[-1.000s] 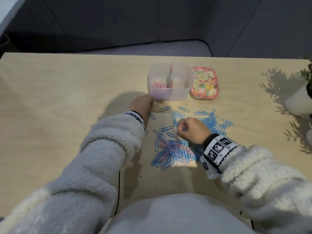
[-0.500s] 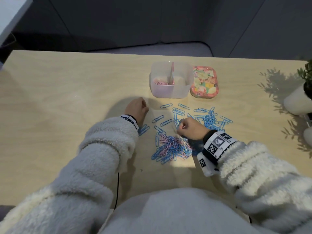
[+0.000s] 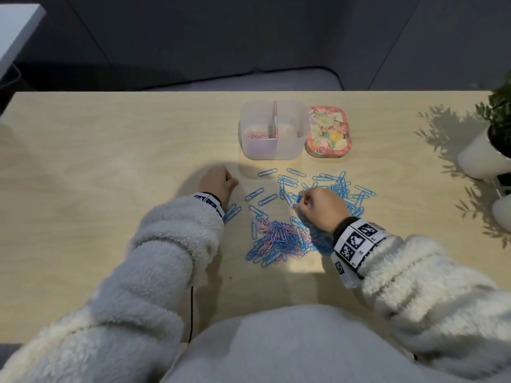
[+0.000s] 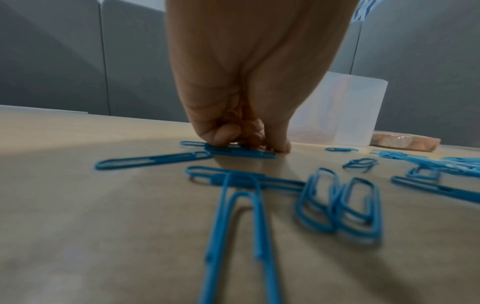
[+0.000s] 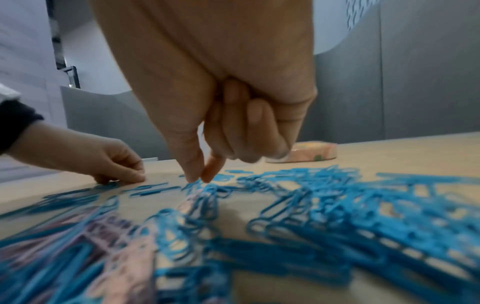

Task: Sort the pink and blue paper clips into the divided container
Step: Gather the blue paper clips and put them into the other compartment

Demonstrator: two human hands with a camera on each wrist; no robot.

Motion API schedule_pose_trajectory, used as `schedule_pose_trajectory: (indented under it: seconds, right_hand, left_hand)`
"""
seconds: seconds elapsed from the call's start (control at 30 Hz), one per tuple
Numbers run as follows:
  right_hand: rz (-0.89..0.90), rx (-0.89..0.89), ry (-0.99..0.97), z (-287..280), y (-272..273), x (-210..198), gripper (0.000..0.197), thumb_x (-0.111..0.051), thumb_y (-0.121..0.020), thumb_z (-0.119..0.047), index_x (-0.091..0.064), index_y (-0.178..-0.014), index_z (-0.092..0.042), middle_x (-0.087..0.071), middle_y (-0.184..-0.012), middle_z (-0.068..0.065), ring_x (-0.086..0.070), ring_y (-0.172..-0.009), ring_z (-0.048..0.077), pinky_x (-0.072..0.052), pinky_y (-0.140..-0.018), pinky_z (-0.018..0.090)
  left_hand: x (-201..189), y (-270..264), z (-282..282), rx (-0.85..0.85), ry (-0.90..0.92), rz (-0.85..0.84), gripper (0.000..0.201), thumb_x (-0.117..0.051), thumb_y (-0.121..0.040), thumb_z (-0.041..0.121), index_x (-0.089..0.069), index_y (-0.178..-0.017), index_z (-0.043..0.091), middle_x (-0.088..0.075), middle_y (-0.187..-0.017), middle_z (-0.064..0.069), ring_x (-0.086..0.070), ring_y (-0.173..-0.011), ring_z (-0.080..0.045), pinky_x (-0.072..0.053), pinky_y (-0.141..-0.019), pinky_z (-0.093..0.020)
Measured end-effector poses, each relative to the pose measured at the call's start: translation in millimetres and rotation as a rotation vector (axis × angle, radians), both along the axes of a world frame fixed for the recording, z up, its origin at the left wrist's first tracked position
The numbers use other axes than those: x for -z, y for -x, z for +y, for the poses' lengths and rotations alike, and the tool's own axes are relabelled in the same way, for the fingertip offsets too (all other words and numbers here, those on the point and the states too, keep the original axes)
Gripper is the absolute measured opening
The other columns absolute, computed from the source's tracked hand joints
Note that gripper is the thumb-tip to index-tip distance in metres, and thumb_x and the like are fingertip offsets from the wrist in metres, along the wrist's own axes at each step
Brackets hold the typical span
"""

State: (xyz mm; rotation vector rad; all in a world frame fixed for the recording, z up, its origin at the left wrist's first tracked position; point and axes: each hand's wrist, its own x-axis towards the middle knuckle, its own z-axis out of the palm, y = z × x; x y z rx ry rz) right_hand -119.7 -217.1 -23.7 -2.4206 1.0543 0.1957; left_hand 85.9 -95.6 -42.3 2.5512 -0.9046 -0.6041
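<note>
A clear divided container (image 3: 273, 150) stands at the table's far middle, with pink clips (image 3: 258, 135) in its left compartment. Loose blue clips (image 3: 343, 189) lie spread in front of it, and a mixed pink and blue heap (image 3: 279, 239) lies nearer me. My left hand (image 3: 221, 181) is left of the clips, fingers curled. In the left wrist view its fingertips (image 4: 221, 135) and thumb pinch a blue clip (image 4: 233, 152) flat on the table. My right hand (image 3: 301, 203) hovers over the blue clips, thumb and forefinger (image 5: 192, 170) pinched at a clip on top of them.
A floral lid (image 3: 328, 131) lies right of the container. A white plant pot (image 3: 481, 158) stands at the right edge, with another white object (image 3: 502, 211) below it. Bare wooden table (image 3: 96, 167) stretches to the left.
My left hand has drawn back from the container's near left corner toward me and settled on a blue clip. My right hand stays over the blue clips, barely moved.
</note>
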Motion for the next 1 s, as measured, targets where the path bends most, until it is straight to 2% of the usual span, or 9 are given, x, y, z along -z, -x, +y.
schedule_pose_trajectory:
  seconds: [0.07, 0.2, 0.3, 0.43, 0.57, 0.67, 0.77, 0.87, 1.0]
  right_hand:
    - [0.038, -0.006, -0.024, 7, -5, 6, 0.025, -0.062, -0.081, -0.039, -0.060, -0.072, -0.016, -0.067, -0.080, 0.006, -0.062, -0.082, 0.028, -0.041, -0.067, 0.029]
    - [0.060, 0.031, -0.083, 8, -15, 7, 0.015, -0.066, -0.078, -0.028, -0.060, -0.070, -0.016, -0.069, -0.079, 0.008, -0.063, -0.080, 0.027, -0.043, -0.068, 0.029]
    - [0.046, 0.048, -0.214, 1, -16, 11, 0.020, -0.064, -0.078, -0.020, -0.054, -0.062, -0.013, -0.062, -0.068, 0.012, -0.057, -0.067, 0.025, -0.042, -0.063, 0.028]
    - [-0.194, 0.089, -0.377, -6, -7, 10, 0.024, -0.057, -0.078, -0.006, -0.049, -0.056, -0.012, -0.054, -0.055, 0.012, -0.048, -0.051, 0.020, -0.041, -0.055, 0.027]
    - [-0.345, 0.149, -0.759, -10, 6, -1, 0.026, -0.061, -0.079, 0.005, -0.057, -0.057, -0.009, -0.057, -0.050, 0.008, -0.042, -0.033, 0.010, -0.034, -0.036, 0.016]
    - [-0.380, 0.192, -0.759, -7, 10, -1, 0.025, -0.059, -0.082, 0.004, -0.055, -0.062, -0.010, -0.058, -0.049, 0.005, -0.042, -0.030, 0.007, -0.032, -0.033, 0.014]
    - [-0.364, 0.115, -0.620, -3, 11, 6, 0.026, -0.057, -0.084, -0.002, -0.052, -0.062, -0.016, -0.051, -0.046, -0.004, -0.040, -0.033, 0.001, -0.031, -0.035, 0.014]
    - [-0.231, -0.067, -0.436, 8, 9, 12, 0.016, -0.068, -0.078, -0.017, -0.059, -0.065, -0.021, -0.049, -0.050, -0.006, -0.041, -0.045, 0.006, -0.033, -0.047, 0.022]
    - [-0.106, -0.184, -0.236, 23, 9, 14, 0.014, -0.073, -0.074, -0.029, -0.067, -0.080, -0.019, -0.059, -0.074, -0.004, -0.053, -0.071, 0.013, -0.041, -0.065, 0.028]
  left_hand:
    - [-3, 3, 1, 0.028, -0.014, 0.001, 0.017, -0.053, -0.090, 0.019, -0.051, -0.078, 0.007, -0.054, -0.084, -0.014, -0.055, -0.084, -0.031, -0.042, -0.075, -0.037]
    - [-8, 9, 2, 0.054, 0.021, 0.062, 0.016, -0.056, -0.090, 0.022, -0.053, -0.081, 0.009, -0.054, -0.082, -0.007, -0.049, -0.079, -0.022, -0.040, -0.073, -0.033]
    - [-15, 19, 4, 0.113, 0.093, 0.354, 0.016, -0.058, -0.090, 0.025, -0.057, -0.081, 0.011, -0.059, -0.076, -0.003, -0.053, -0.071, -0.017, -0.046, -0.076, -0.034]
    - [-22, 41, 8, 0.029, 0.164, 0.740, 0.016, -0.044, -0.096, 0.011, -0.057, -0.087, 0.012, -0.058, -0.051, 0.008, -0.052, -0.045, -0.002, -0.041, -0.055, -0.020]
    - [-26, 58, 13, -0.199, 0.237, 1.011, 0.023, -0.037, -0.094, 0.005, -0.054, -0.080, 0.013, -0.045, -0.063, -0.003, -0.048, -0.040, -0.005, -0.036, -0.045, -0.018]
    - [-24, 63, 21, 0.089, 0.175, 0.632, 0.014, -0.056, -0.091, 0.021, -0.056, -0.079, 0.014, -0.044, -0.063, 0.003, -0.042, -0.053, -0.007, -0.032, -0.053, -0.019]
    - [-17, 70, 26, 0.418, -0.001, 0.242, 0.019, -0.066, -0.083, 0.023, -0.060, -0.096, 0.010, -0.047, -0.071, 0.003, -0.045, -0.062, -0.011, -0.034, -0.058, -0.023]
    - [-9, 74, 28, 0.526, -0.063, 0.066, 0.016, -0.061, -0.085, 0.020, -0.062, -0.099, 0.012, -0.057, -0.099, -0.007, -0.056, -0.090, -0.023, -0.042, -0.080, -0.032]
    - [-7, 78, 28, 0.522, -0.042, -0.001, 0.016, -0.055, -0.088, 0.015, -0.061, -0.100, 0.008, -0.057, -0.107, -0.012, -0.055, -0.100, -0.027, -0.040, -0.084, -0.032]
